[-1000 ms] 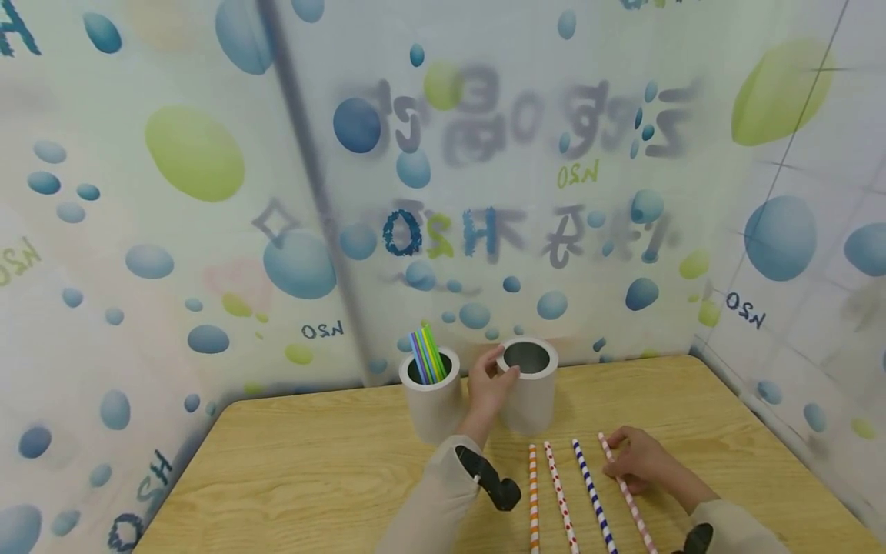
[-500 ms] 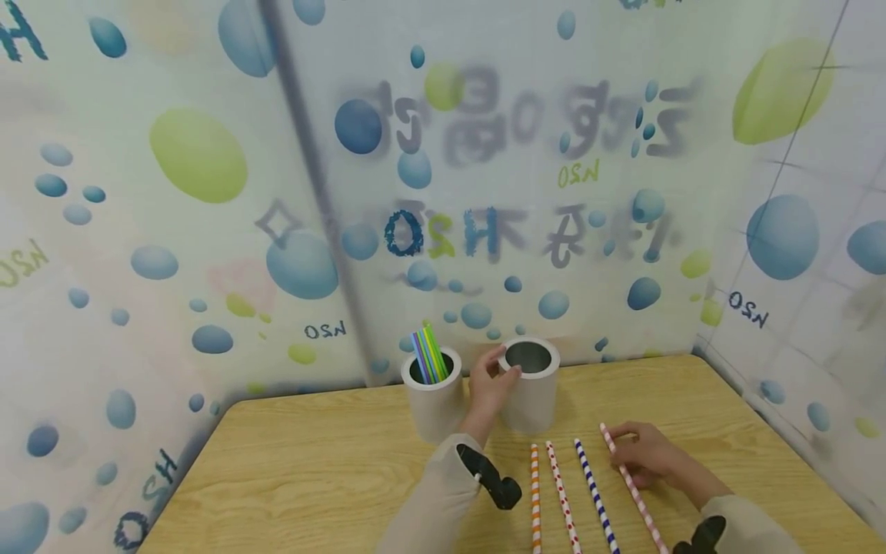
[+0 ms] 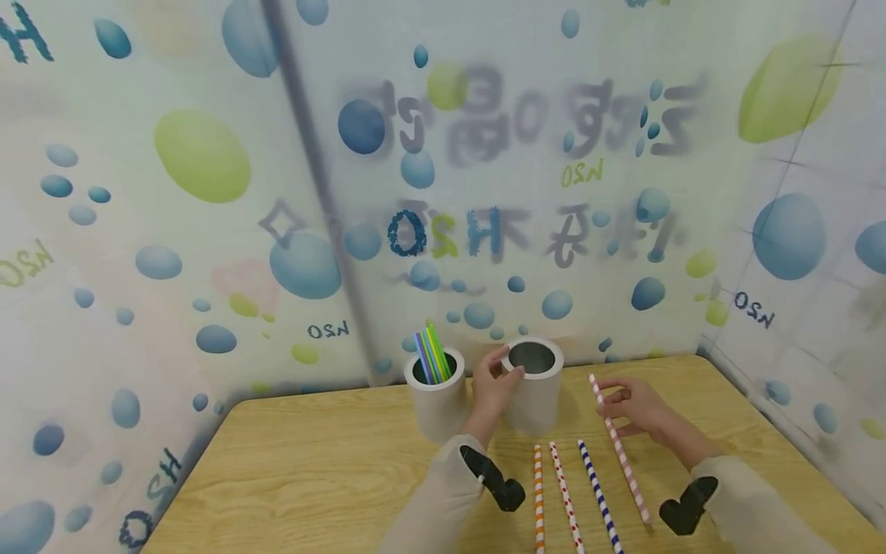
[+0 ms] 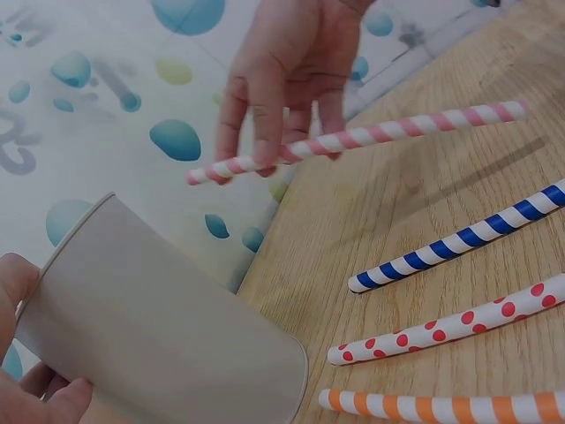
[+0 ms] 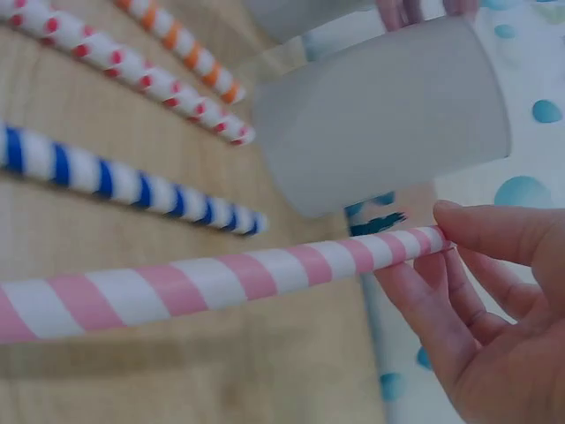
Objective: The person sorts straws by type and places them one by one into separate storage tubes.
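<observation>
Currently, the right hand (image 3: 633, 408) is holding the pink-striped straw (image 3: 626, 462), its fingers clamped near the far end, thumb on one side and fingertips on the other. The straw is slanting above the bench (image 3: 311, 477), and in the left wrist view it is casting a shadow on the wood beneath. Meanwhile, the left hand (image 3: 493, 388) is gripping the pale grey cup (image 3: 538, 404), fingers and thumb clamped on its side just by the rim. That cup is standing upright near the back edge, beside the straw-filled cup (image 3: 436, 408), where a bundle of thin coloured straws (image 3: 431, 356) is sticking out. Between the forearms, three more straws are lying apart in a row, from left to right: the orange-striped straw (image 3: 539, 500), the red-dotted straw (image 3: 566, 496) and the blue-striped straw (image 3: 599, 494). Behind the bench, a wall covering (image 3: 208, 46) is showing blue and green drops.
</observation>
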`<state>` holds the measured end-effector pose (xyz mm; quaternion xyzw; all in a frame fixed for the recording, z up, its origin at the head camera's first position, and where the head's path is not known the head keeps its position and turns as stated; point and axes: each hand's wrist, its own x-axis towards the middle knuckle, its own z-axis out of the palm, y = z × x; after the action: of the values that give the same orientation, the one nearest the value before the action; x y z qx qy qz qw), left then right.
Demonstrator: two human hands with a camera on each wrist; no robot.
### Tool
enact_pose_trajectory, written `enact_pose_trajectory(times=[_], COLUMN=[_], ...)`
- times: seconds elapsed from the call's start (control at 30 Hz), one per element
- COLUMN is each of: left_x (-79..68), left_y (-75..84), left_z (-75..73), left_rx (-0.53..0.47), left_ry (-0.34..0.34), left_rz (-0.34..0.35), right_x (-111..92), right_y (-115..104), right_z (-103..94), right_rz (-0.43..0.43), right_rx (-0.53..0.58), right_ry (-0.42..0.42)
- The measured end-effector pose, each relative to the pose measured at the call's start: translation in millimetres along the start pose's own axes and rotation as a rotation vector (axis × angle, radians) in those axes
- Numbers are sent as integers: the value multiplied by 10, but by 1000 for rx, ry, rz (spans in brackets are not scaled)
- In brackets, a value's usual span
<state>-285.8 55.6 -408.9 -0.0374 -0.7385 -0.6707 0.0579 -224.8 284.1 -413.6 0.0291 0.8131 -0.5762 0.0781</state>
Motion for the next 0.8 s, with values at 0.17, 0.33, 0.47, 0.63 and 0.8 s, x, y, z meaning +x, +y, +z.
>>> enact_pose_trajectory(times=[0.17,0.33,0.47,0.63,0.8], left_x=[-10,-19,-13,-14,-19], left_y=[-16,-18,-14,-16,-1], left_z=[29,45,38,22,12], left_rx=[-1,-8,-16,-16,-9], left_ry=[-1,11,25,37,43], left_rz=[-3,-14,-23,-11,1], right_x=[76,182,269,382,489], right_y=[-179,-405,-645,-955,-1227], right_z=[-54,-100,-126,-111,-43], right_rz=[-64,-156,-197,-222,-264], right_rx=[-5,-17,-42,-31,-13], right_ry=[-12,-13,1,17,60])
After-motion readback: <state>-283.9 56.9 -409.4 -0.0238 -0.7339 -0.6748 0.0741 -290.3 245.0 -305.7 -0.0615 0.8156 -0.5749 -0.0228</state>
